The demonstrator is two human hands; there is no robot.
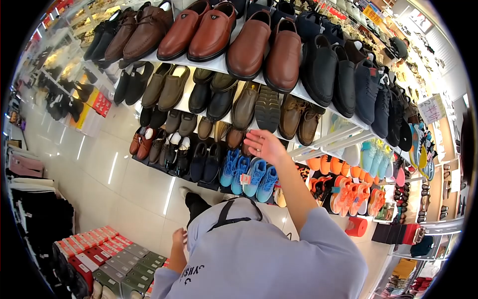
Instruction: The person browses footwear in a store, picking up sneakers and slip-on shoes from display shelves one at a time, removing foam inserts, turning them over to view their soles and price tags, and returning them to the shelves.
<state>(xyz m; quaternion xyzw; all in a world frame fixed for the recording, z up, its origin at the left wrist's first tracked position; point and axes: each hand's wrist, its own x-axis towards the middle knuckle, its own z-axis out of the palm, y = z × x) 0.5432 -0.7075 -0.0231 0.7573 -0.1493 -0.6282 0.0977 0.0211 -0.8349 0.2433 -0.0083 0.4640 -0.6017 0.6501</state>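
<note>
My right hand (265, 145) is stretched out in front of the shoe rack, fingers extended, with nothing in it. Just beyond its fingertips, on the middle shelf, are a brown loafer (245, 107) and a shoe turned to show its dark sole (267, 110). Whether the fingers touch either shoe is hard to tell. Below the hand, blue lace-up sneakers (254, 177) stand on the bottom shelf, one with a tag (245, 179). My left hand (180, 238) hangs low by my side, its fingers loosely bent and partly hidden; no object shows in it.
Brown loafers (249, 46) and black loafers (318, 70) line the top shelf. Orange sneakers (348, 195) stand lower right, near a red stool (356, 227). Stacked shoeboxes (124, 261) are at lower left. Tiled floor (109, 164) runs along the left. Another person (398, 49) is far right.
</note>
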